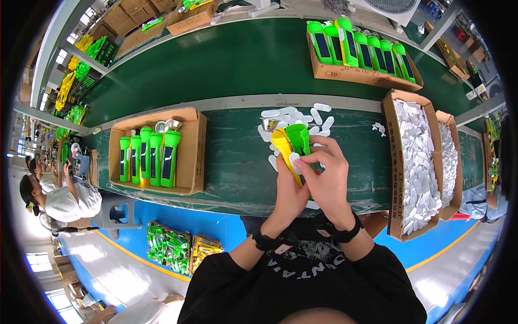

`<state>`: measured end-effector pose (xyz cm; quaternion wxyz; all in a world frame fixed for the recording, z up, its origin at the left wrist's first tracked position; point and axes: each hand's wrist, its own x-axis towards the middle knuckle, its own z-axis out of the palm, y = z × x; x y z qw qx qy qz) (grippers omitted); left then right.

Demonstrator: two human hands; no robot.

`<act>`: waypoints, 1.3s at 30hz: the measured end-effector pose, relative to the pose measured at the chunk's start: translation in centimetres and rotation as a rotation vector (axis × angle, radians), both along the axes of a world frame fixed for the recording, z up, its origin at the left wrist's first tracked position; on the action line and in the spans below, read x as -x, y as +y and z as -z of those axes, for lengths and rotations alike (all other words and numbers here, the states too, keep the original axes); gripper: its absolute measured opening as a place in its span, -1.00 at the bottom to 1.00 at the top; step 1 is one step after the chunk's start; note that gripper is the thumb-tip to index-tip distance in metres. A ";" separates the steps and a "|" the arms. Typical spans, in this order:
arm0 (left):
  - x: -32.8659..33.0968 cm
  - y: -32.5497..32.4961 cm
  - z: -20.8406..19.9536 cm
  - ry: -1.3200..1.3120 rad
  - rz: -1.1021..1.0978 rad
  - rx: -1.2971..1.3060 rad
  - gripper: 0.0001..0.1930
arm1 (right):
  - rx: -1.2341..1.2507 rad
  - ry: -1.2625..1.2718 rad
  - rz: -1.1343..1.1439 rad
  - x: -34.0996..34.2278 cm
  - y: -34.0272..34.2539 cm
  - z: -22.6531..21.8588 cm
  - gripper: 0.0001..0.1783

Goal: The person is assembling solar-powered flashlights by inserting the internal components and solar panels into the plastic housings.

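Observation:
My left hand [291,197] is closed round the lower part of a yellow flashlight shell half [281,141], which leans against a green shell half [298,137]. Between the thumb and fingers of my right hand [330,181] is a white oval piece [294,160], pressed against the yellow half. The right fingers also reach along the green half, and how they grip it is partly hidden. Just beyond the shells lie several loose white oval pieces [322,107] and a silvery reflector cup [269,125] on the green tabletop.
A carton [197,156] of green flashlights stands on the left. Another carton of green flashlights [345,74] sits on the far shelf. To the right, a long carton [398,178] holds white oval pieces, beside a box of small white parts [449,162]. People sit at far left.

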<state>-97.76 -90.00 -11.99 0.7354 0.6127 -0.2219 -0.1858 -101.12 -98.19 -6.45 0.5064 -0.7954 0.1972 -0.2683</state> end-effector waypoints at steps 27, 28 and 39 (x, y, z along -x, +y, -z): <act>-0.9 0.5 -0.4 0.547 0.067 0.339 -0.51 | -0.233 -0.022 -0.053 3.7 0.1 3.5 -0.57; -0.9 0.4 -0.2 0.549 0.068 0.340 -0.51 | -0.242 -0.034 -0.038 3.8 0.1 3.6 -0.56; 0.3 2.0 0.3 0.244 0.274 0.334 -0.52 | -0.668 0.025 -0.360 6.6 -1.3 3.0 -0.59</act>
